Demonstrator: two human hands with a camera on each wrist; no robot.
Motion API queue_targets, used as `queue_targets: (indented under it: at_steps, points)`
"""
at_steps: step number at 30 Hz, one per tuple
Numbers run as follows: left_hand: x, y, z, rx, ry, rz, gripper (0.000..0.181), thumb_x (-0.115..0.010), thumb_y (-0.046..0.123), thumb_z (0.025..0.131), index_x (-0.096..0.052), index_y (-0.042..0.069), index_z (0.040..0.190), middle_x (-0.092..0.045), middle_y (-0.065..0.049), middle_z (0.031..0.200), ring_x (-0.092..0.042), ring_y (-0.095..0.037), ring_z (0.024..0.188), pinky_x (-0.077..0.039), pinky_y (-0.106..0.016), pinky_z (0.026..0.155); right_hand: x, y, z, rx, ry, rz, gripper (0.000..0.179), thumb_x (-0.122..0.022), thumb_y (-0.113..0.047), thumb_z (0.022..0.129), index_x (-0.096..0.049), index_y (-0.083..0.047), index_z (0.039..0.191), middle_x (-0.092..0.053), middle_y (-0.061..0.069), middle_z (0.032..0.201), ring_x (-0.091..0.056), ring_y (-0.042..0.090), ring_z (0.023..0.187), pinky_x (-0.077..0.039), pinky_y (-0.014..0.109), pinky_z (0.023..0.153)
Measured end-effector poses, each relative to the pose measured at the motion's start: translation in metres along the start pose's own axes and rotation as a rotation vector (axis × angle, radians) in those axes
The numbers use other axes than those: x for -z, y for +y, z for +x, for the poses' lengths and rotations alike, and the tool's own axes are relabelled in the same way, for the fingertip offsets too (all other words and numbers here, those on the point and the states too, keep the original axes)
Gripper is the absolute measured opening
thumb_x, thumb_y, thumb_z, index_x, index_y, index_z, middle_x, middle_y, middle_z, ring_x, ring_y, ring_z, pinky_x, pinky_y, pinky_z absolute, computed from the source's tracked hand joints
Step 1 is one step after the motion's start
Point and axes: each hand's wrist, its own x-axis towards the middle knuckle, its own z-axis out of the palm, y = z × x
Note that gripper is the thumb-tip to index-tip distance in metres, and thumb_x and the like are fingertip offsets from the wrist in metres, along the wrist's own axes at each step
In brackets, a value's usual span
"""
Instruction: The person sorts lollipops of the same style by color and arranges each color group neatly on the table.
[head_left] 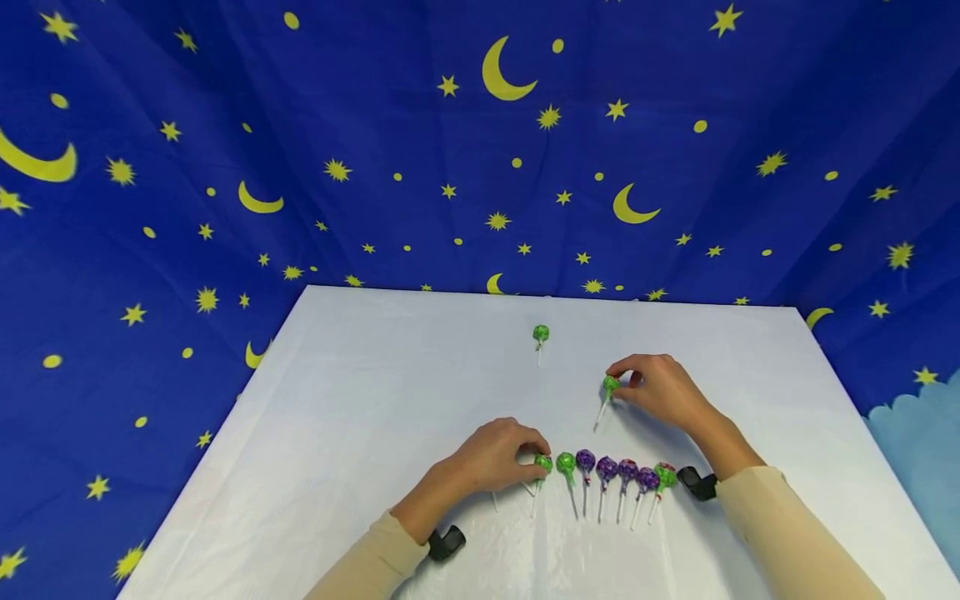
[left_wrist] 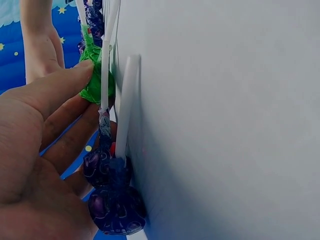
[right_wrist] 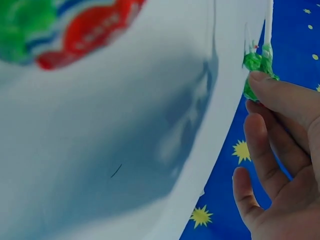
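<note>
My left hand (head_left: 497, 454) pinches the head of a green lollipop (head_left: 543, 465) between thumb and fingers, at the left end of a row. Under that palm, two purple lollipops (left_wrist: 117, 212) lie close to the table, their heads hidden from the head view. Farther back and to the right, my right hand (head_left: 663, 390) holds another green lollipop (head_left: 611, 384) by its head with thumb and fingertips, the white stick pointing down toward me. Its remaining fingers are spread, as the right wrist view shows.
Between the forearms runs a row of lollipops: a green one (head_left: 566, 463), several purple ones (head_left: 607, 469) and a green-and-red one (head_left: 664, 475). A lone green lollipop (head_left: 541, 332) lies near the back of the white table (head_left: 390, 367). A blue starry cloth (head_left: 420, 133) hangs behind.
</note>
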Motion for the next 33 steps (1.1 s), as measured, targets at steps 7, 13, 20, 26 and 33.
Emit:
queue_targets:
  at_steps: [7, 13, 20, 26, 33]
  points:
    - [0.001, -0.001, 0.000, -0.008, -0.001, -0.019, 0.021, -0.072, 0.032, 0.088, -0.072, 0.022, 0.106, -0.066, 0.018, 0.094, -0.057, -0.001, 0.088, -0.044, -0.026, 0.084, -0.003, 0.003, 0.019, 0.014, 0.003, -0.006, 0.026, -0.081, -0.016, 0.078, -0.075, -0.014, 0.104, -0.069, -0.005, 0.091, -0.056, 0.011, 0.070, -0.044, 0.033, 0.063]
    - [0.000, -0.003, 0.001, -0.009, -0.002, -0.007, 0.020, -0.073, 0.033, 0.087, -0.072, 0.024, 0.104, -0.065, 0.021, 0.093, -0.055, 0.001, 0.087, -0.043, -0.027, 0.084, -0.007, 0.003, 0.037, -0.005, 0.011, 0.015, 0.027, -0.081, -0.017, 0.078, -0.076, -0.014, 0.104, -0.070, -0.002, 0.092, -0.058, 0.013, 0.073, -0.045, 0.035, 0.065]
    - [0.001, -0.004, 0.003, -0.017, 0.002, 0.000, 0.019, -0.072, 0.034, 0.088, -0.072, 0.025, 0.104, -0.065, 0.021, 0.093, -0.056, 0.001, 0.086, -0.044, -0.024, 0.082, -0.010, 0.002, 0.056, -0.033, 0.004, 0.052, 0.025, -0.080, -0.013, 0.079, -0.076, -0.013, 0.104, -0.070, 0.002, 0.097, -0.059, 0.016, 0.076, -0.046, 0.035, 0.064]
    - [0.002, -0.004, 0.002, -0.008, -0.001, -0.001, 0.019, -0.072, 0.034, 0.088, -0.072, 0.025, 0.104, -0.064, 0.021, 0.093, -0.056, 0.001, 0.086, -0.044, -0.024, 0.082, -0.015, 0.001, 0.070, -0.051, -0.026, 0.079, 0.027, -0.080, -0.013, 0.078, -0.075, -0.012, 0.105, -0.070, 0.003, 0.101, -0.062, 0.018, 0.081, -0.048, 0.038, 0.071]
    - [0.001, -0.006, 0.003, -0.018, -0.005, -0.034, 0.019, -0.073, 0.033, 0.087, -0.072, 0.023, 0.103, -0.065, 0.020, 0.093, -0.058, 0.002, 0.086, -0.045, -0.022, 0.080, -0.021, -0.003, 0.079, -0.055, -0.021, 0.053, 0.026, -0.081, -0.012, 0.077, -0.076, -0.010, 0.102, -0.070, 0.006, 0.099, -0.060, 0.022, 0.085, -0.045, 0.042, 0.075]
